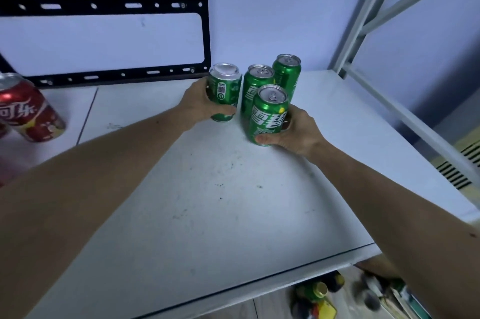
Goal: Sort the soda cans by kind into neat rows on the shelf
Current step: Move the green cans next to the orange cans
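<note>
Green cans (260,84): 4 glossy cylinders | left hand (201,101) grips 1 | right hand (293,131) grips 1

The front green can (267,116) reads "雪碧"; the red can (28,110) "可乐".

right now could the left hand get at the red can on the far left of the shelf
Probably not at once: the left hand grips a green can and would have to let go first. The shelf between it and the red can looks bare, so the way itself seems free.
</note>
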A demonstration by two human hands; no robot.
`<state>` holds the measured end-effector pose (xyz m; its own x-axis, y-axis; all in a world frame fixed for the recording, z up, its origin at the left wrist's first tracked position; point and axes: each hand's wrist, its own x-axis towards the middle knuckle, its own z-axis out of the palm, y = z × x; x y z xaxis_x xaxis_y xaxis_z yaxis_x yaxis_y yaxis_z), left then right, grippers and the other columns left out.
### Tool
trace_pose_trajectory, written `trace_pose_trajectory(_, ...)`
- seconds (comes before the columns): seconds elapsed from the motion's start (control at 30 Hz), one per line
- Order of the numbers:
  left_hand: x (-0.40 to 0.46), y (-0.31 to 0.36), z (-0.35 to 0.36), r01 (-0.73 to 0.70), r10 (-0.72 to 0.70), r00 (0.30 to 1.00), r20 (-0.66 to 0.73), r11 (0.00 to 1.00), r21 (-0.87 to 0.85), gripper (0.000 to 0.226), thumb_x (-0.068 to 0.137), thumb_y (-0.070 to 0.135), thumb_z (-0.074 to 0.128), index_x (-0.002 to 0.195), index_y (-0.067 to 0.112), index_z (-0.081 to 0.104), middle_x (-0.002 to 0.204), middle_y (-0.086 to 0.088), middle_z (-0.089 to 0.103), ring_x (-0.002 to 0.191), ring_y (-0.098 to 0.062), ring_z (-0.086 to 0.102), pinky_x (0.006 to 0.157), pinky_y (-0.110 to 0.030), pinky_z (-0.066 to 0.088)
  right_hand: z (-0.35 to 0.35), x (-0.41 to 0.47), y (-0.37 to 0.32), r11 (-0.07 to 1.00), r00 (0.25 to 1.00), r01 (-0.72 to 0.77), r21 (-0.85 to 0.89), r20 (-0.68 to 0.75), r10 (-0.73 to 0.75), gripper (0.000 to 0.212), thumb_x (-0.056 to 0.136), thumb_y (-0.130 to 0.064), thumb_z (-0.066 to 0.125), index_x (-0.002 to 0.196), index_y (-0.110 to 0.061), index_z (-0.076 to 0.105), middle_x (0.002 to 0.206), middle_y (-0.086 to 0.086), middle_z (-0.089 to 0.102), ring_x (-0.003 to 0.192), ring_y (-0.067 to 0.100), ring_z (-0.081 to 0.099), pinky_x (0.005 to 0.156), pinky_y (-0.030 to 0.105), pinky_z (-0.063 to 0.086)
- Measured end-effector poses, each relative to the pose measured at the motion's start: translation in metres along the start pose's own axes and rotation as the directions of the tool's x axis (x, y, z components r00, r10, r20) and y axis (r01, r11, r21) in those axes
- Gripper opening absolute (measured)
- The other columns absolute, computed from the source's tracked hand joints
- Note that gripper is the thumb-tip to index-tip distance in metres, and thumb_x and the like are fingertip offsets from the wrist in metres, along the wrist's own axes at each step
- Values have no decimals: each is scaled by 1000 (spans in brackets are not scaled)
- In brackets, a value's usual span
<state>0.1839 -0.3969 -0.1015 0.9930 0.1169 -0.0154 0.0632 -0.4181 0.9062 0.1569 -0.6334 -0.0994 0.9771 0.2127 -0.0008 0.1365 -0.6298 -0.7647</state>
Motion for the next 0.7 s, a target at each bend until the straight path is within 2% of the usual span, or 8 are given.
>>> trace_pose_trajectory(0.13,-13,9,-28,26,-28,999,42,999,33,65,46,22,92,105,27,64,106,5,67,98,-13,64,76,-28,52,-4,-4,-3,1000,1000,-7,4,15,7,80,49,-38,92,121,-25,59,114,-8,67,103,13,62,92,32,50)
trace_pose_trajectory(0.2,-20,16,-47,34,-37,999,32,995,93,59,45,25,92,97,28,63,101,4,67,90,-12,64,67,-24,51,-5,-8,-6,1000,1000,-11,-8,22,11,79,49,-37,92,120,-25,60,112,-8,68,102,14,62,92,33,50)
trace_pose_trajectory(0.3,-23,30,-72,32,-27,999,-39,990,139,66,45,29,92,102,19,60,101,2,60,90,-15,62,68,-29,54,-8,-14,-12,1000,999,-15,-25,46,17,77,50,-37,91,119,-24,61,109,-7,69,98,14,64,88,31,51)
trace_pose_trajectory(0.4,-23,48,-89,18,-8,999,-47,974,225,69,44,33,92,104,20,61,109,-1,60,98,-20,61,74,-31,55,-9,-19,-17,999,998,-17,-35,61,19,74,51,-36,91,118,-24,62,106,-7,70,95,12,64,83,26,49)
trace_pose_trajectory(0.5,-26,56,-90,24,-14,999,-37,957,290,69,45,35,90,105,24,57,112,-1,59,99,-19,59,66,-26,48,-6,-22,-22,999,998,-33,-27,60,34,71,52,-37,91,116,-24,63,104,-8,70,93,11,64,79,25,49)
trace_pose_trajectory(0.6,-33,49,-81,-6,8,1000,-6,935,355,71,46,33,90,106,25,54,108,3,54,96,-17,55,59,-23,43,-2,-24,-24,999,998,-45,-11,43,45,66,51,-39,90,110,-26,64,98,-12,69,89,5,64,68,19,46)
trace_pose_trajectory(0.7,-40,37,-69,-58,56,998,16,934,352,73,44,30,91,105,26,52,102,6,55,91,-14,55,58,-19,42,5,-26,-24,999,999,-42,15,31,41,66,51,-38,90,111,-26,64,99,-12,69,90,5,64,70,19,46)
